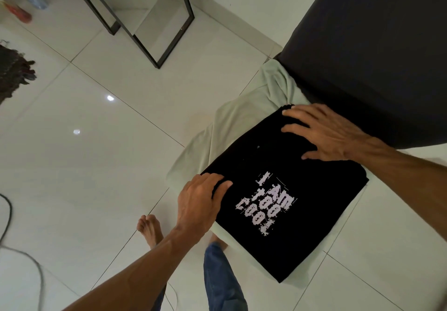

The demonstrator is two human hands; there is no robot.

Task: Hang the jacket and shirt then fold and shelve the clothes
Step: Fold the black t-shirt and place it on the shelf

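A black T-shirt (302,226) with pale printed lettering lies folded into a rectangle on the white tiled floor. It rests on top of a pale green garment (229,122) that spreads out beneath it to the left and back. My left hand (200,202) grips the shirt's left edge, fingers curled over the fabric. My right hand (326,133) lies flat on the shirt's far corner, fingers spread and pressing down.
A dark grey sofa (375,44) fills the upper right, right behind the clothes. A black metal table frame (154,37) stands at the top centre. A dark rag-like bundle (14,73) is at the left edge, cables (9,226) at lower left. My bare foot (150,228) stands beside the shirt.
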